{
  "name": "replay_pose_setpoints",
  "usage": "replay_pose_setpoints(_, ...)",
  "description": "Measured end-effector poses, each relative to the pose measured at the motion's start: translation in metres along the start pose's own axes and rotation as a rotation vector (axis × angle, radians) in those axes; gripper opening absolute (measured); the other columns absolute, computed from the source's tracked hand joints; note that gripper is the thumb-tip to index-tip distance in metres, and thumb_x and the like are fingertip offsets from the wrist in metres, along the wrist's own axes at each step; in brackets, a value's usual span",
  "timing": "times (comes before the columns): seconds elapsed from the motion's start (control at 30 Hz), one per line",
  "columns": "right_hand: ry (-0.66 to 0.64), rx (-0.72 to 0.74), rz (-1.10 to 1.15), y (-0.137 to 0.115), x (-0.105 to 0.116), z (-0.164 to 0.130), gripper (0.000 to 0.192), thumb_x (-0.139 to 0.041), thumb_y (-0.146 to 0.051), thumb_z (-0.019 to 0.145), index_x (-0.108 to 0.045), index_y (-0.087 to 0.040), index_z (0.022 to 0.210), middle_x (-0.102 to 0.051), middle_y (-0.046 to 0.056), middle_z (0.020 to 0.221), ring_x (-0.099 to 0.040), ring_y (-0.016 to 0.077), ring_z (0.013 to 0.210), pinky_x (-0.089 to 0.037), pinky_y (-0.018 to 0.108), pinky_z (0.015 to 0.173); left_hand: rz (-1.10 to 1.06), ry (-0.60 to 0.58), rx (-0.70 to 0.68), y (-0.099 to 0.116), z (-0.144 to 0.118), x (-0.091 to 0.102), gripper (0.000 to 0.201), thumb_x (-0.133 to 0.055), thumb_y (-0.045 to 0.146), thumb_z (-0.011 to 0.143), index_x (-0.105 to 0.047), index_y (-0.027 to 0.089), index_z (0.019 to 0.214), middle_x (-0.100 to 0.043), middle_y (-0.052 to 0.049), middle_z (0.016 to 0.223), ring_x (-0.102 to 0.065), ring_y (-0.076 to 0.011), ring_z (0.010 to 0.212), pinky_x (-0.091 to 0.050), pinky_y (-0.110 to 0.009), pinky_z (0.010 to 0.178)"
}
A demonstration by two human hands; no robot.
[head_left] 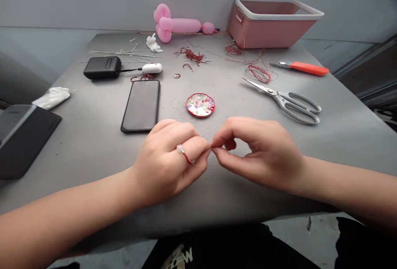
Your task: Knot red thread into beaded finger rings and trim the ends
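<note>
A: Far left first?

B: Dark case at the table edge, crumpled tissue beyond it. Then a black box cabled to a white plug, and a phone lying face up.

A: Left hand?

B: Left hand comes in from lower left, forearm low over the table, fingers curled in narrow. Thumb and forefinger pinch a thin red wire; a pale bead sits on the wire over the knuckles.

A: And the other?

B: Right hand enters from lower right, wrist bent inward, thumb and forefinger closed on the wire's tip. The two pinches touch above the table's near edge. Other fingers are loosely curled.

A: Beyond them?

B: A round red lid of beads just behind the hands. Pink balloon at the back, loose red wire scraps before it. Right of centre: scissors, a wire coil, an orange-handled tool, a pink tub.
</note>
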State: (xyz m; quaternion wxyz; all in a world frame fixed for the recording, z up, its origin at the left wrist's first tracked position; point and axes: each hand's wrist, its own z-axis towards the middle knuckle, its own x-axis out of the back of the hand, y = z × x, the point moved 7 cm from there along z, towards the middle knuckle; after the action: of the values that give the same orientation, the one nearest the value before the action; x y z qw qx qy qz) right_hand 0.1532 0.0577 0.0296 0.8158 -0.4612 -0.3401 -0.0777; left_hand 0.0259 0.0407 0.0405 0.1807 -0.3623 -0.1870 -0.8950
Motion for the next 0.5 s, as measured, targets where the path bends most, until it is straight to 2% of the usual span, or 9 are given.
replay_pose_setpoints(0.07, -0.109, -0.178, 0.275, 0.015, -0.003, 0.003, 0.001, -0.064, -0.018, 0.081, -0.064, -0.019, 0.082, -0.066, 0.001, 0.077, -0.059, 0.0113, 0.067, -0.049, 0.025, 0.063, -0.07, -0.023, 0.082, -0.006, 0.002, 0.001, 0.008, -0.059, 0.01, 0.086, -0.063, 0.016, 0.082, -0.065, -0.002, 0.073, -0.063, -0.0145, 0.068, -0.051, -0.031, 0.066)
replay_pose_setpoints(0.13, -0.217, -0.331, 0.513, 0.027, -0.007, 0.004, 0.009, -0.067, -0.026, 0.084, -0.067, -0.017, 0.084, -0.067, 0.002, 0.079, -0.057, 0.0104, 0.064, -0.048, 0.025, 0.06, -0.177, -0.051, 0.147, -0.012, 0.004, 0.002, 0.01, -0.058, 0.008, 0.086, -0.065, 0.015, 0.084, -0.064, -0.002, 0.074, -0.061, -0.0121, 0.069, -0.051, -0.026, 0.066)
replay_pose_setpoints(0.2, -0.307, -0.409, 0.653, 0.034, -0.011, 0.004, 0.013, -0.068, -0.028, 0.084, -0.069, -0.016, 0.083, -0.066, 0.001, 0.077, -0.055, 0.0084, 0.061, -0.047, 0.024, 0.059, -0.27, -0.082, 0.179, -0.015, 0.005, 0.001, 0.011, -0.058, 0.006, 0.086, -0.066, 0.013, 0.084, -0.062, -0.002, 0.073, -0.059, -0.0103, 0.068, -0.051, -0.022, 0.065)
replay_pose_setpoints(0.33, -0.401, -0.442, 0.743, 0.038, -0.018, 0.004, 0.009, -0.073, -0.024, 0.08, -0.071, -0.016, 0.084, -0.066, 0.0, 0.076, -0.054, 0.0071, 0.061, -0.046, 0.021, 0.058, -0.34, -0.128, 0.217, -0.017, 0.005, -0.003, 0.012, -0.058, 0.004, 0.086, -0.067, 0.011, 0.08, -0.061, -0.002, 0.071, -0.057, -0.0093, 0.067, -0.05, -0.02, 0.065)
replay_pose_setpoints(0.5, -0.379, -0.408, 0.634, 0.036, -0.019, 0.003, 0.009, -0.072, -0.023, 0.076, -0.07, -0.015, 0.079, -0.066, 0.002, 0.074, -0.057, 0.0113, 0.069, -0.045, 0.024, 0.059, -0.404, -0.163, 0.277, -0.016, 0.002, -0.006, 0.014, -0.056, 0.006, 0.086, -0.067, 0.011, 0.079, -0.06, -0.001, 0.07, -0.056, -0.0093, 0.067, -0.048, -0.02, 0.065)
